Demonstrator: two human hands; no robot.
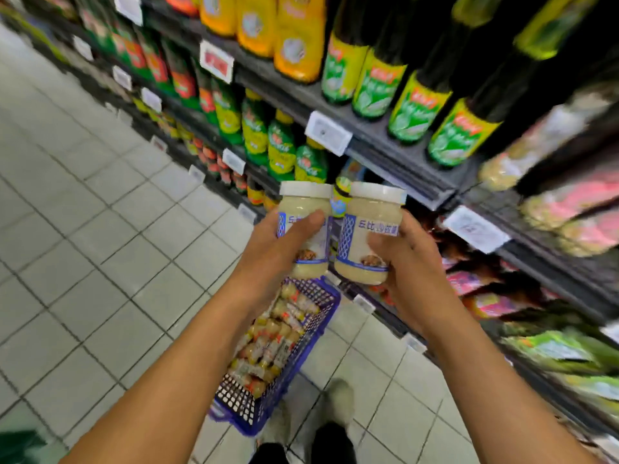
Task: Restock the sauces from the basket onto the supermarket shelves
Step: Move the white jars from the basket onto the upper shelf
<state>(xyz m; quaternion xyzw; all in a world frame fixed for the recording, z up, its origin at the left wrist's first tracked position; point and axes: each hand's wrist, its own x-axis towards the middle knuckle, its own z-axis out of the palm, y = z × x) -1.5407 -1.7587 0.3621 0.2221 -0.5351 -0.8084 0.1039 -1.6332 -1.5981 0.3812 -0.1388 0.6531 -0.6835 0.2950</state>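
Note:
I hold two pale sauce jars with white lids and blue-and-white labels side by side in front of the shelves. My left hand (274,252) grips the left jar (303,209) around its label. My right hand (407,262) grips the right jar (368,229) from the right side. Both jars are upright, slightly tilted, and nearly touch. Below them on the floor stands a blue mesh basket (321,296) filled with several small packets. The dark shelf (385,152) with green-labelled bottles is just behind the jars.
Shelves run along the right, carrying dark bottles with green and yellow labels (462,135), orange bottles (298,38) and pink packets (586,202) lower down. White price tags (328,132) hang on the shelf edges. Grey tiled floor (83,212) spreads to the left. My shoe (338,400) is beside the basket.

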